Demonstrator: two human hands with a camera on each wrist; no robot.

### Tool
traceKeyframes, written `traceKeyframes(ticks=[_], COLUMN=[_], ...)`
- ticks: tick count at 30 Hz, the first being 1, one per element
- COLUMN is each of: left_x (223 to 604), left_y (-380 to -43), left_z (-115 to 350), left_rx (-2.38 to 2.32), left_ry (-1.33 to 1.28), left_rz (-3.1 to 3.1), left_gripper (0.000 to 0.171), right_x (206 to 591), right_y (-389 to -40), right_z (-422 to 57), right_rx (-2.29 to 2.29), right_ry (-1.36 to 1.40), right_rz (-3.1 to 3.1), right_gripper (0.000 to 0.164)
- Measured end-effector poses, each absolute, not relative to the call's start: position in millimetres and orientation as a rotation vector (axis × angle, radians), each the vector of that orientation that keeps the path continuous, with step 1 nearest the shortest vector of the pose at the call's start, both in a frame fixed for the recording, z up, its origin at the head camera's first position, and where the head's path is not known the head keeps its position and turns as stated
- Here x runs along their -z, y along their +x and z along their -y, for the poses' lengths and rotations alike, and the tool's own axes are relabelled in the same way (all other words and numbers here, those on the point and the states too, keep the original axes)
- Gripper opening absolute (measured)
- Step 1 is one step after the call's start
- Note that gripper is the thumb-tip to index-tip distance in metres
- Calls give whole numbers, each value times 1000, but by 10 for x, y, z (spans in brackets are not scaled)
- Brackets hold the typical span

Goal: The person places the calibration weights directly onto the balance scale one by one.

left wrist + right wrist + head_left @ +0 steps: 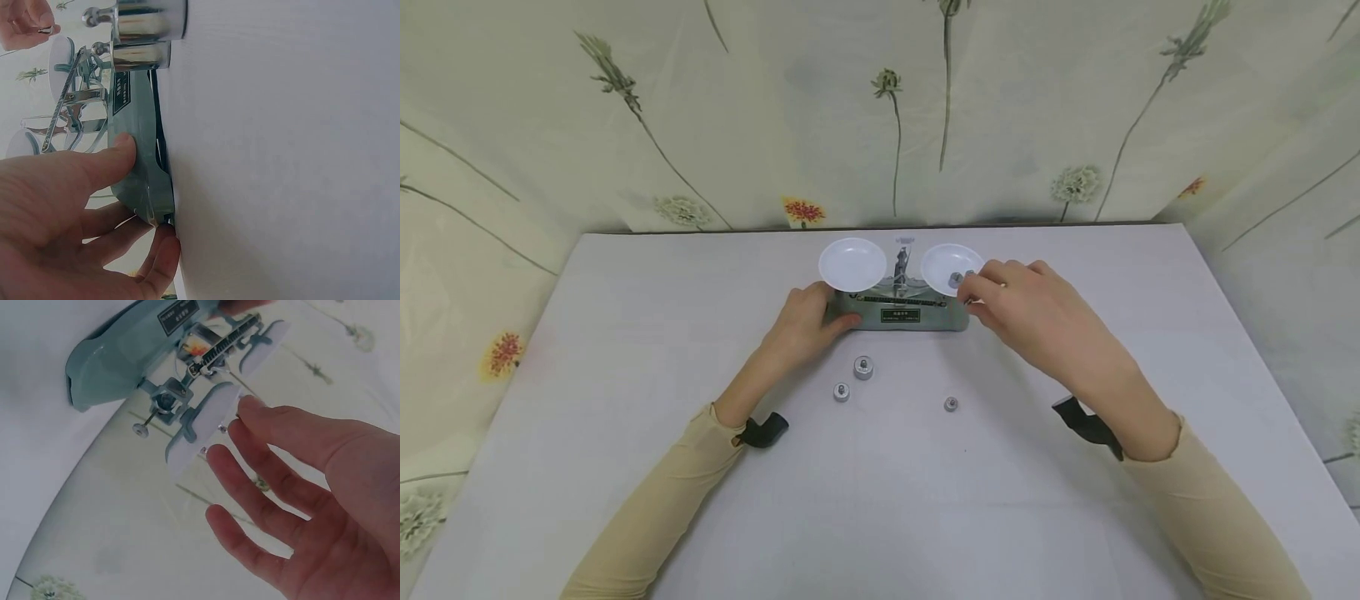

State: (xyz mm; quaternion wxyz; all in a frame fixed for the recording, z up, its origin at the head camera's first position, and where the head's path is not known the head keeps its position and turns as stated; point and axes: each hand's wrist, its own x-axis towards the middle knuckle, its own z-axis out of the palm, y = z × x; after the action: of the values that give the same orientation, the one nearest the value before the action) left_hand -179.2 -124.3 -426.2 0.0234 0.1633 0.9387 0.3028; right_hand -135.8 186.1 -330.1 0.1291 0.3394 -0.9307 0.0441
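Note:
A green balance scale (901,318) with two white pans stands near the table's back edge. My left hand (805,325) grips the left end of its base; in the left wrist view the thumb lies on the front face, the other fingers behind and under the end. Over the right pan (934,262), my right hand (1045,312) pinches a small metal weight (45,29) between thumb and index finger. Small weights (956,280) sit in that pan, partly covered by the fingers. The left pan (852,265) holds nothing.
On the white table (880,517), in front of the scale, stand a larger knobbed weight (863,368), a medium weight (842,392) and a small weight (951,404) farther right. A flowered curtain (737,125) hangs behind the table's back edge.

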Motion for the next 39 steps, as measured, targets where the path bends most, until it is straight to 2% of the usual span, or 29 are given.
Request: traceKeyframes(ticks=[39], left_x=[4282], left_y=[-1811], left_z=[1245], left_rx=[-980], left_ry=[464], left_rz=[-2876], left_gripper=[43], right_x=[3411], right_y=[-1497], right_z=[-1809], right_rx=[-197], right_ry=[809], right_rz=[2672], right_gripper=[12])
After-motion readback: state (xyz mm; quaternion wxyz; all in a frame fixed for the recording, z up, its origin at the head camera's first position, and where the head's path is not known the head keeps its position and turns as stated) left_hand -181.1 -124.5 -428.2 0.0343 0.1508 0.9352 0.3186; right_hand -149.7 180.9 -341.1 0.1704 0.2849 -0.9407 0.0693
